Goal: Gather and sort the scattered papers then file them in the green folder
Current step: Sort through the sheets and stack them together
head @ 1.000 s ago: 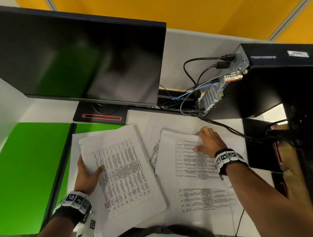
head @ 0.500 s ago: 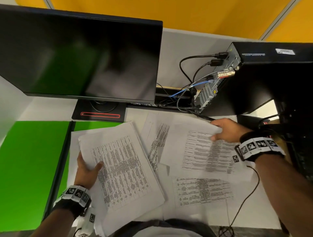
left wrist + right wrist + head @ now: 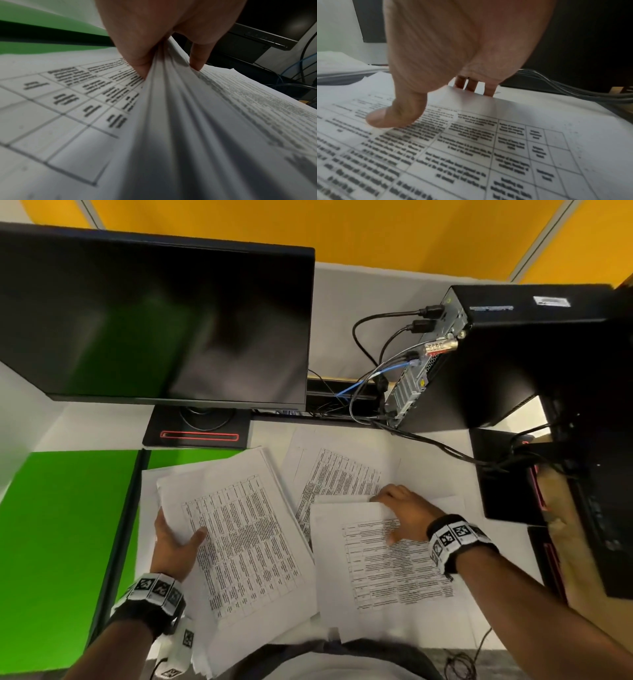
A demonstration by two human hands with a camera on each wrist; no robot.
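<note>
My left hand (image 3: 178, 539) grips a thick stack of printed papers (image 3: 239, 539), thumb on top and fingers beneath; the left wrist view shows the stack (image 3: 171, 121) pinched between thumb and fingers. My right hand (image 3: 404, 515) pinches the top edge of a printed sheet (image 3: 383, 570), thumb on the print and fingers behind the edge, as the right wrist view shows with the sheet (image 3: 488, 142). More loose sheets (image 3: 339, 470) lie beneath it. The open green folder (image 3: 68, 542) lies at the left, with papers over its right half.
A black monitor (image 3: 154, 320) on a red-trimmed stand (image 3: 198, 433) is at the back. A black computer tower (image 3: 513, 364) with cables (image 3: 428, 440) stands at the back right. Dark equipment (image 3: 510, 474) crowds the right edge.
My right hand has pulled the sheet from the back right toward me and to the left, over the other loose sheets. The left hand keeps holding the stack.
</note>
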